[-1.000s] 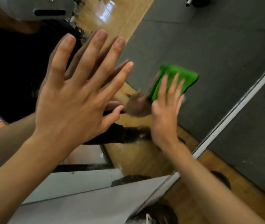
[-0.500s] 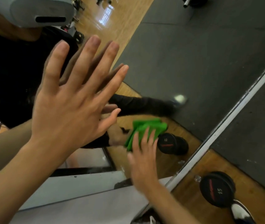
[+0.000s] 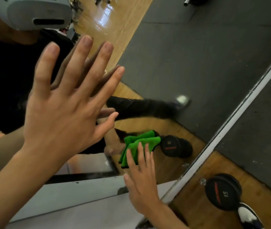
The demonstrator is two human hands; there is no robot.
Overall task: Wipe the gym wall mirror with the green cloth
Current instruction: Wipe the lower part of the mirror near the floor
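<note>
The wall mirror (image 3: 189, 55) fills most of the view and reflects my arms, my body and the gym floor. My left hand (image 3: 62, 113) lies flat against the glass at the left, fingers straight and spread. Low on the glass, my right hand (image 3: 141, 179) presses the folded green cloth (image 3: 139, 144) against the mirror with straight fingers. The cloth sticks out above and to the left of my fingertips, near the mirror's bottom edge.
The mirror's pale metal frame (image 3: 230, 129) runs diagonally at the right. A black 15 dumbbell (image 3: 222, 190) lies on the wooden floor beside it, with its reflection (image 3: 176, 146) next to the cloth. A shoe (image 3: 250, 217) shows at the bottom right.
My right hand has wiped the cloth down and to the left across the glass, from mid-height to near the bottom edge. My left hand has stayed flat on the mirror.
</note>
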